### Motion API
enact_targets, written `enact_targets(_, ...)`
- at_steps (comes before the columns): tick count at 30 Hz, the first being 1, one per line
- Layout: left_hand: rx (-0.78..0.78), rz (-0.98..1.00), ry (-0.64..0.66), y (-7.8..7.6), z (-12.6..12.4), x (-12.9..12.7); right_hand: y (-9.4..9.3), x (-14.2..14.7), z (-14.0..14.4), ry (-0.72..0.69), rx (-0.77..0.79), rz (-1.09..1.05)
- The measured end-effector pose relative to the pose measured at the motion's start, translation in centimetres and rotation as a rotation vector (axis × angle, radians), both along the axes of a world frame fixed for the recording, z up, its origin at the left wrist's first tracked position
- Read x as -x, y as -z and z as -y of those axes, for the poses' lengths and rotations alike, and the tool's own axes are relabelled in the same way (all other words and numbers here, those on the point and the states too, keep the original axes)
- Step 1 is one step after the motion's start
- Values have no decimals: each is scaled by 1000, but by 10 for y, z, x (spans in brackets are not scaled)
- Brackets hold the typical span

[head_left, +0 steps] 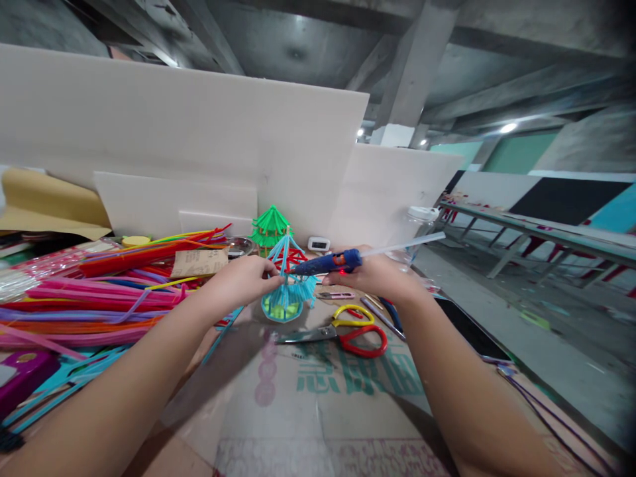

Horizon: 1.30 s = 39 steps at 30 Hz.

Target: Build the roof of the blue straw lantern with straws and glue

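- blue pipe-cleaner model [288,291]: pinched in left hand [243,278] grip, may tip or crush
- glue gun [325,262]: clasped in right hand [372,275] grip, nozzle beside fingertips, burn risk

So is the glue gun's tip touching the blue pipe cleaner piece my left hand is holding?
Cannot tell. In the head view the glue gun nozzle meets the blue pipe cleaner piece beside the left hand, but the view is too small to show contact or a gap.
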State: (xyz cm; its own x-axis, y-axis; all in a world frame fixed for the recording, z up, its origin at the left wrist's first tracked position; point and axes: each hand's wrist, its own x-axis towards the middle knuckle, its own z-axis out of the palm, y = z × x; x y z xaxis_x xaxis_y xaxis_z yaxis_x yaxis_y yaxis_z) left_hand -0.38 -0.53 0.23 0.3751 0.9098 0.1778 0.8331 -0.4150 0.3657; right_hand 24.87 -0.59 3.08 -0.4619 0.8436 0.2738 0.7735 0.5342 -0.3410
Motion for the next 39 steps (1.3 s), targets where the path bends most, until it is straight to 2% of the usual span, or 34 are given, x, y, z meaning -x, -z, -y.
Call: enact_targets(39,0,3,-4,-1,0,1,1,-1,0,27,11,-13)
